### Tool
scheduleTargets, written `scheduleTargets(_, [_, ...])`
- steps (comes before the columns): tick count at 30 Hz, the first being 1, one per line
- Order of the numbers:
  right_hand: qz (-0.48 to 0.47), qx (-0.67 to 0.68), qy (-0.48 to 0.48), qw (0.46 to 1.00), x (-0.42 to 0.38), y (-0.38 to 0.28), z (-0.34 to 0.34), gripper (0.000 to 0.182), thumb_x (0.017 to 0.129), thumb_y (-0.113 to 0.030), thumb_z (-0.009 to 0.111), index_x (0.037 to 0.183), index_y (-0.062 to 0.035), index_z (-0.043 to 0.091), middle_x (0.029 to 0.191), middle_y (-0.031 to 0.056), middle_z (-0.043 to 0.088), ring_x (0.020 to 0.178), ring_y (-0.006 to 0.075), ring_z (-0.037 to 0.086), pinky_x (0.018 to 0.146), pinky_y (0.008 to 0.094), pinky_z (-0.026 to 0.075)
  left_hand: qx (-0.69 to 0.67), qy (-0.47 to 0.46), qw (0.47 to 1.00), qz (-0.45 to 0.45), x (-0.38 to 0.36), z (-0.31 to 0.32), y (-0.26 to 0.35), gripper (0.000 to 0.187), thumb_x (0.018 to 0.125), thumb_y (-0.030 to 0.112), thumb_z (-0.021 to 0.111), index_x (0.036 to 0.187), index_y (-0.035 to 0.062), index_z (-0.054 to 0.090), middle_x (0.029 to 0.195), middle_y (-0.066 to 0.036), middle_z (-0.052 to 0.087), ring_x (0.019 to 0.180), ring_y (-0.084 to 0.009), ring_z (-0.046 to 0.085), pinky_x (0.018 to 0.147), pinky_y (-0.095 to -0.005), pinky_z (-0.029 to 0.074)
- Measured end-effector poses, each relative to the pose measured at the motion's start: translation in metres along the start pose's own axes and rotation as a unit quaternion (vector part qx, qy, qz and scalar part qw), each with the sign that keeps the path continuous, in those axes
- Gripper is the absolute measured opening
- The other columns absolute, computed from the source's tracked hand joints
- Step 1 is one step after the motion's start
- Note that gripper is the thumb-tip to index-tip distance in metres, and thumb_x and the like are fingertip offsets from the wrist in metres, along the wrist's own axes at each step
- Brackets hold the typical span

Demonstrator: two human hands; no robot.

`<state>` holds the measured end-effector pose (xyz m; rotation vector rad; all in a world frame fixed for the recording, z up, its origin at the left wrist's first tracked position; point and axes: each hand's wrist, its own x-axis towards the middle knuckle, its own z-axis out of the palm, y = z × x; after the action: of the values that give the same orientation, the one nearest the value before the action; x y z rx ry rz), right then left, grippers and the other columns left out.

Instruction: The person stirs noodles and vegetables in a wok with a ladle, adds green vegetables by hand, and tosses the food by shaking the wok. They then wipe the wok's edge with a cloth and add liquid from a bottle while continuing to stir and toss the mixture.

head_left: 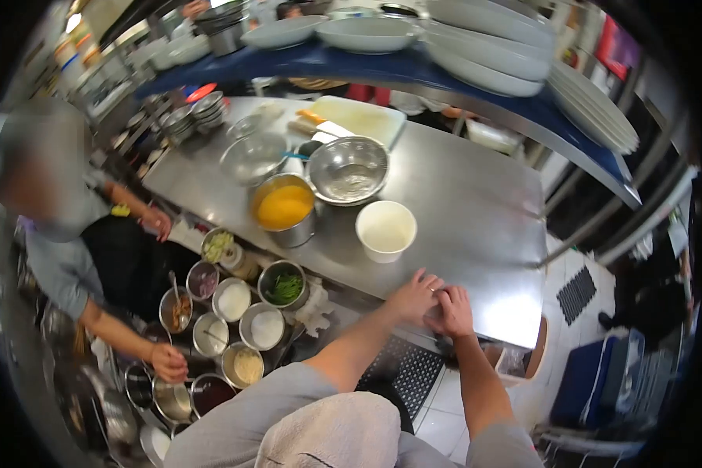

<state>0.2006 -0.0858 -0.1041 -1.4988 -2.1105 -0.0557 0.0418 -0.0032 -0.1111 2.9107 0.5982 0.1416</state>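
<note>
My left hand [416, 299] is at the front edge of the steel table with its fingers partly stretched and a ring on one of them. Against it lies my right hand [452, 312], its fingers bent together beside the left fingers; its palm is hidden. Nearest to both hands stands a white tub [386, 232] of pale contents. Behind that tub are a steel bowl [349, 169] with a little clear-looking content and a steel pot [291, 232] of orange liquid.
A co-worker's hand [168, 362] hovers over several ingredient containers, including chopped greens [285, 289]. A knife [320, 125] lies by a cutting board [370, 117]. Stacked white plates [487, 54] fill the overhead shelf [351, 69]. A blue bin [593, 382] stands right.
</note>
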Motion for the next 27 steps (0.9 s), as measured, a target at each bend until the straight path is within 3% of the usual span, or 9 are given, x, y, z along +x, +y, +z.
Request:
scheduleTargets(15, [0.015, 0.023, -0.011, 1.000, 0.003, -0.002, -0.003, 0.053, 0.057, -0.033, 0.078, 0.100, -0.0084, 0.059, 0.104, 0.0130, 0.055, 0.099, 0.0350, 0.051, 0.086, 0.0471, 0.042, 0.030, 0.031, 0.999, 0.010, -0.002, 0.005, -0.001, 0.076, 0.062, 0.054, 0.075, 0.123, 0.0093, 0.062, 0.142, -0.013, 0.042, 0.138, -0.0305, 0.031, 0.119, -0.0550, 0.012])
scheduleTargets(18, [0.000, 0.059, -0.009, 0.998, 0.007, -0.001, -0.008, 0.053, 0.059, -0.031, 0.079, 0.102, -0.0083, 0.059, 0.107, 0.0130, 0.056, 0.102, 0.0351, 0.052, 0.088, 0.0466, 0.042, -0.015, 0.055, 0.998, 0.010, -0.003, -0.001, 0.002, 0.060, 0.064, 0.043, 0.077, 0.112, 0.0084, 0.068, 0.139, -0.016, 0.047, 0.135, -0.0314, 0.036, 0.118, -0.0538, 0.019])
scheduleTargets(22, [-0.001, 0.084, -0.052, 0.995, -0.003, 0.027, 0.019, 0.055, 0.063, -0.030, 0.079, 0.108, -0.0085, 0.057, 0.114, 0.0127, 0.055, 0.110, 0.0341, 0.051, 0.094, 0.0454, 0.041, 0.016, 0.007, 1.000, 0.003, 0.005, 0.003, -0.004, 0.070, 0.060, 0.040, 0.080, 0.120, 0.0072, 0.063, 0.138, -0.014, 0.045, 0.136, -0.0317, 0.034, 0.118, -0.0539, 0.020])
scheduleTargets(24, [-0.013, 0.115, 0.005, 0.993, 0.000, 0.019, -0.003, 0.055, 0.063, -0.029, 0.079, 0.109, -0.0085, 0.056, 0.116, 0.0126, 0.054, 0.112, 0.0330, 0.051, 0.095, 0.0452, 0.041, -0.009, 0.012, 1.000, -0.001, 0.007, 0.002, -0.002, 0.078, 0.058, 0.040, 0.082, 0.125, 0.0069, 0.058, 0.137, -0.014, 0.044, 0.134, -0.0323, 0.034, 0.118, -0.0544, 0.019])
scheduleTargets(27, [-0.010, 0.125, 0.016, 0.992, -0.005, 0.023, -0.007, 0.056, 0.064, -0.029, 0.078, 0.111, -0.0084, 0.056, 0.116, 0.0124, 0.053, 0.112, 0.0319, 0.051, 0.095, 0.0443, 0.040, 0.019, -0.013, 1.000, -0.012, 0.007, 0.004, 0.000, 0.081, 0.058, 0.040, 0.082, 0.127, 0.0088, 0.055, 0.139, -0.013, 0.040, 0.133, -0.0335, 0.034, 0.118, -0.0549, 0.020])
